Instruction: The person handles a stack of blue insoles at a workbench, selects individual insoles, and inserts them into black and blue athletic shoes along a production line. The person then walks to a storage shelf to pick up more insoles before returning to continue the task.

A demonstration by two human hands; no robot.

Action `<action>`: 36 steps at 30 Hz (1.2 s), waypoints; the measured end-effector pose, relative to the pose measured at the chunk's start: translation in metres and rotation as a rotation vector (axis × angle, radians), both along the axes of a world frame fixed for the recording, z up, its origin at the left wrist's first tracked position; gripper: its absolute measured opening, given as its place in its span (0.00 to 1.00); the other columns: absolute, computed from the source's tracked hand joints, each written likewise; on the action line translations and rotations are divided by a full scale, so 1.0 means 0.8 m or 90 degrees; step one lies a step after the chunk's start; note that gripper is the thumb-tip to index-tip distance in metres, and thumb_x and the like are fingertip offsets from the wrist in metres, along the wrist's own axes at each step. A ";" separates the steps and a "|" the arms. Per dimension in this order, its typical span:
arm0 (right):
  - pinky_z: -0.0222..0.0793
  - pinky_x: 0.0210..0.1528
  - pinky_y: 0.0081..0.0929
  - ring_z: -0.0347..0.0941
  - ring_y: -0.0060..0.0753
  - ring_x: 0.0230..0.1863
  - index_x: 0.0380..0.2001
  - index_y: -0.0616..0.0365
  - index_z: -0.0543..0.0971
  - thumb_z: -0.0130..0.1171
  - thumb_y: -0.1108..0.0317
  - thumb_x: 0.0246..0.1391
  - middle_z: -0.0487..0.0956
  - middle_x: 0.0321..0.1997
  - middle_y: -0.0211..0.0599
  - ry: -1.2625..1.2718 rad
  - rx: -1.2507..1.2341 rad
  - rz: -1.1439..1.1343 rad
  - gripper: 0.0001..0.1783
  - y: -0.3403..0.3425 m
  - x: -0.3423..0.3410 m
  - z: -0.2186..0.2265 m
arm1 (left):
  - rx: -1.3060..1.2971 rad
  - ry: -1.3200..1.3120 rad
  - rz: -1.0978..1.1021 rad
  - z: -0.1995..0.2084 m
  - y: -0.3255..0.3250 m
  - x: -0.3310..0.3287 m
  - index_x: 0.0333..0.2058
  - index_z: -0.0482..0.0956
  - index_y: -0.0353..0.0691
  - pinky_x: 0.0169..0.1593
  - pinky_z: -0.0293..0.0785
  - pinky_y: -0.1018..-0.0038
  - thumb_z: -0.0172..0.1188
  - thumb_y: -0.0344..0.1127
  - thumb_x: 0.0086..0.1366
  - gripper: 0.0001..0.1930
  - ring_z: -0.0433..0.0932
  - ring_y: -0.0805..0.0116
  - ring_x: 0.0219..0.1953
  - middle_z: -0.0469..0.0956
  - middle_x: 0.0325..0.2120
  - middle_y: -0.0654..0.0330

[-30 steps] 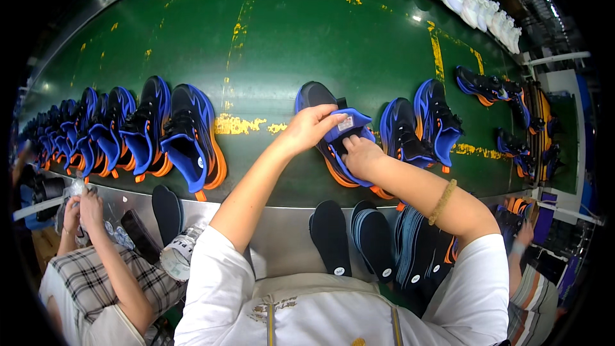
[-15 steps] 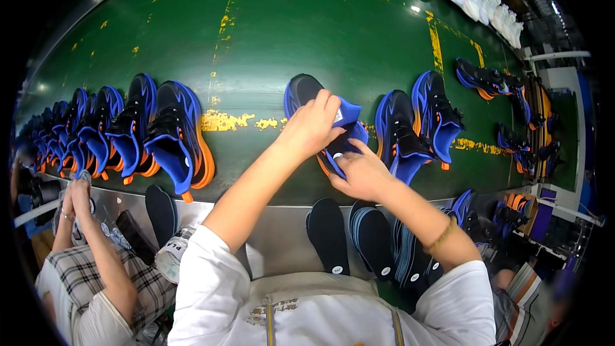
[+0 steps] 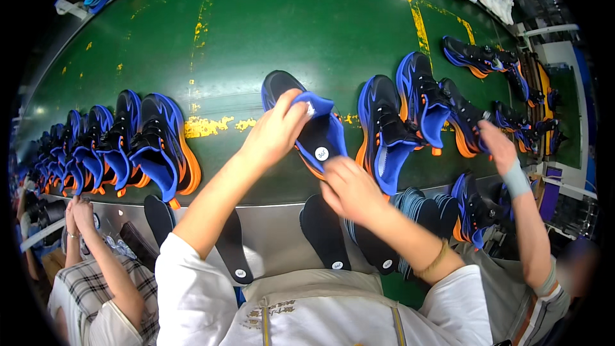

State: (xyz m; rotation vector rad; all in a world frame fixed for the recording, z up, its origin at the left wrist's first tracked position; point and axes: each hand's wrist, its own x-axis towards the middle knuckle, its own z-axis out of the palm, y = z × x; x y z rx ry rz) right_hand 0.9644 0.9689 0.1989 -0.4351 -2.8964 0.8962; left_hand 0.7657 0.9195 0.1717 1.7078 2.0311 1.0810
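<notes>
A black sneaker (image 3: 279, 83) with blue lining and orange sole edging lies in front of me on the green surface, toe pointing away. My left hand (image 3: 277, 129) is closed on its blue tongue (image 3: 314, 104) and pulls the opening wide. Inside lies a black insole (image 3: 315, 136) with a round white sticker at its heel. My right hand (image 3: 353, 193) is at the shoe's heel end, fingers bent and slightly blurred; whether it grips the heel is unclear. Close on the right stands a pair of matching sneakers (image 3: 382, 118).
Black insoles (image 3: 323, 234) and insole stacks (image 3: 419, 218) lie along the metal ledge (image 3: 272, 240) nearest me. Matching sneakers (image 3: 160, 134) line up to the left. At right, a co-worker's hand (image 3: 500, 144) reaches toward a sneaker (image 3: 462, 118). Another person's hands (image 3: 79, 216) are at left.
My right hand has drawn back from inside the shoe to its heel, uncovering the insole's sticker. A co-worker's arm and another sneaker have appeared at right. The view has shifted slightly.
</notes>
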 end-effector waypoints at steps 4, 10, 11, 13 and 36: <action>0.47 0.62 0.36 0.53 0.47 0.62 0.53 0.70 0.63 0.61 0.46 0.34 0.60 0.59 0.50 -0.244 0.185 0.116 0.47 0.041 -0.079 -0.046 | 0.061 0.025 -0.073 -0.009 0.021 0.011 0.38 0.68 0.36 0.37 0.74 0.64 0.55 0.30 0.57 0.10 0.74 0.48 0.37 0.66 0.46 0.48; 0.29 0.66 0.38 0.40 0.41 0.67 0.55 0.69 0.61 0.50 0.32 0.36 0.55 0.63 0.50 -0.475 0.124 0.297 0.53 0.049 -0.094 -0.029 | -0.005 0.170 -0.122 -0.028 0.007 0.006 0.42 0.66 0.36 0.45 0.71 0.64 0.48 0.31 0.60 0.11 0.71 0.45 0.42 0.63 0.50 0.46; 0.25 0.66 0.36 0.39 0.38 0.68 0.54 0.67 0.64 0.46 0.29 0.37 0.52 0.65 0.47 -0.441 0.257 0.312 0.53 0.043 -0.082 -0.015 | -0.032 0.178 -0.131 -0.028 0.004 0.002 0.42 0.67 0.37 0.47 0.69 0.64 0.45 0.32 0.61 0.11 0.70 0.46 0.44 0.63 0.51 0.46; 0.22 0.67 0.36 0.36 0.37 0.69 0.53 0.67 0.65 0.40 0.28 0.41 0.48 0.67 0.47 -0.647 0.246 0.406 0.51 0.042 -0.072 0.007 | -0.034 0.157 -0.132 -0.034 -0.001 0.002 0.42 0.67 0.37 0.46 0.70 0.64 0.47 0.31 0.60 0.11 0.71 0.47 0.43 0.63 0.51 0.46; 0.66 0.47 0.32 0.68 0.47 0.46 0.45 0.65 0.70 0.56 0.74 0.48 0.68 0.48 0.51 0.149 -0.143 -0.236 0.19 -0.033 0.039 0.016 | 0.255 -0.457 0.324 0.049 0.003 -0.070 0.27 0.72 0.37 0.29 0.63 0.87 0.53 0.31 0.61 0.06 0.69 0.81 0.26 0.75 0.43 0.51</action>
